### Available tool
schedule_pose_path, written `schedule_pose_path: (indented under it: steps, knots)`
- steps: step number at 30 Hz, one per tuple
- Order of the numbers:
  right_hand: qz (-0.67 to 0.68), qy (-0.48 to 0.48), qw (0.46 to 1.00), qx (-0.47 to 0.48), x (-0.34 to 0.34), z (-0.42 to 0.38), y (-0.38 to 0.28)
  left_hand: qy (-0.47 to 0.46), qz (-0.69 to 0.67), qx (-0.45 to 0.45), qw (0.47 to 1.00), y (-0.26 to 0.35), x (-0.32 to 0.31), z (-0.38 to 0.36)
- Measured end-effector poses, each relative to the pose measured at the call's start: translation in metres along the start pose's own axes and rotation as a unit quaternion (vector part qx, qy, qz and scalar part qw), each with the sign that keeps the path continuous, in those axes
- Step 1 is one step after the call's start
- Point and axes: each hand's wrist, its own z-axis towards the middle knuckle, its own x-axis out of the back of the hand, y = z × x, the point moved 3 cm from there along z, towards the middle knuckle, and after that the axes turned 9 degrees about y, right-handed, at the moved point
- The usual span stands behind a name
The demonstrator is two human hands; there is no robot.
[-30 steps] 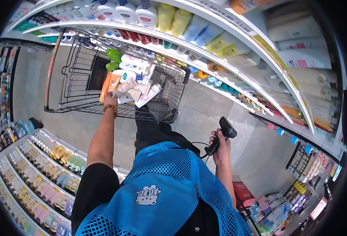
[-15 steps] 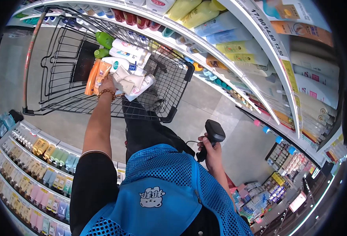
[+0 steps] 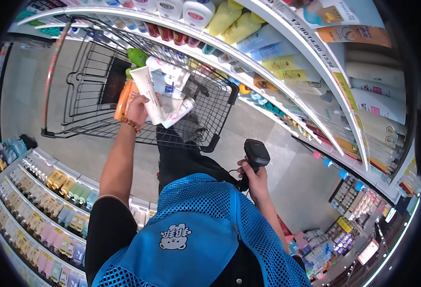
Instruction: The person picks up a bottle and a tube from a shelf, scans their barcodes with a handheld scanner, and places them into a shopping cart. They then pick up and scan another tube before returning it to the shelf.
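Note:
In the head view, my left hand (image 3: 137, 111), with a beaded bracelet at its wrist, is closed round a white squeeze tube (image 3: 146, 91). It holds the tube over the wire shopping cart (image 3: 213, 142). Beside that hand stand orange tubes (image 3: 123, 101). Behind lie green bottles (image 3: 137, 57) and several white packages, partly hidden by the held tube. A white bottle with pink print (image 3: 179, 113) lies to the right of it. My right hand (image 3: 255, 180) grips the handle of a black barcode scanner (image 3: 257, 152), well to the right of the cart.
A long shelf (image 3: 287, 88) of bottles and tubes curves along the top and right, with price labels on its edge. Another shelf (image 3: 53, 210) with rows of small tubes stands at lower left. Grey floor (image 3: 248, 119) shows between them. More displays (image 3: 334, 234) are at lower right.
My left hand has lifted the white tube from among the goods in the cart, and the tube now stands tilted in view. My right hand still holds the scanner, its head turned slightly.

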Motion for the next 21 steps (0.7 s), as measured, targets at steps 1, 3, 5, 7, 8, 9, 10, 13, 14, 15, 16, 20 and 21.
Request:
schedule_pose_path:
  steps: [1, 3, 5, 7, 8, 9, 10, 13, 14, 15, 16, 20, 21]
  knots:
    - [-0.017, -0.019, 1.0, 0.004, -0.004, -0.001, -0.005, -0.094, -0.075, -0.021, 0.993, 0.004, -0.015, -0.007]
    - [-0.002, -0.048, 0.998, 0.034, -0.009, -0.005, -0.015, -0.176, -0.155, -0.032, 0.972, 0.021, -0.072, -0.043]
    - [-0.125, -0.059, 0.986, 0.093, -0.01, -0.011, -0.022, -0.21, -0.167, -0.051, 0.962, 0.024, -0.107, -0.062]
    - [-0.12, -0.069, 0.982, 0.129, -0.011, -0.018, -0.033, -0.247, -0.169, -0.082, 0.95, 0.024, -0.142, -0.08]
    - [-0.121, -0.083, 0.978, 0.152, -0.013, -0.027, -0.044, -0.266, -0.175, -0.082, 0.944, 0.023, -0.156, -0.086]
    - [-0.122, -0.095, 0.973, 0.173, -0.012, -0.034, -0.051, -0.284, -0.181, -0.081, 0.938, 0.023, -0.17, -0.092]
    - [-0.136, -0.089, 0.97, 0.184, -0.007, -0.037, -0.053, -0.292, -0.175, -0.081, 0.937, 0.022, -0.181, -0.098]
    - [-0.129, -0.098, 0.962, 0.22, 0.008, -0.046, -0.057, -0.3, -0.173, -0.085, 0.934, 0.024, -0.208, -0.116]
    - [-0.122, -0.097, 0.961, 0.227, 0.013, -0.048, -0.056, -0.305, -0.165, -0.086, 0.934, 0.024, -0.215, -0.123]
    - [-0.094, -0.092, 0.967, 0.22, 0.019, -0.05, -0.054, -0.309, -0.156, -0.086, 0.934, 0.025, -0.222, -0.13]
    - [-0.066, -0.088, 0.971, 0.212, 0.025, -0.052, -0.052, -0.324, -0.152, -0.086, 0.93, 0.026, -0.231, -0.138]
    - [0.002, -0.072, 0.975, 0.21, 0.044, -0.05, -0.037, -0.341, -0.104, -0.089, 0.93, 0.03, -0.241, -0.142]
    - [-0.01, -0.05, 0.976, 0.211, 0.048, -0.049, -0.034, -0.339, -0.102, -0.084, 0.931, 0.033, -0.237, -0.138]
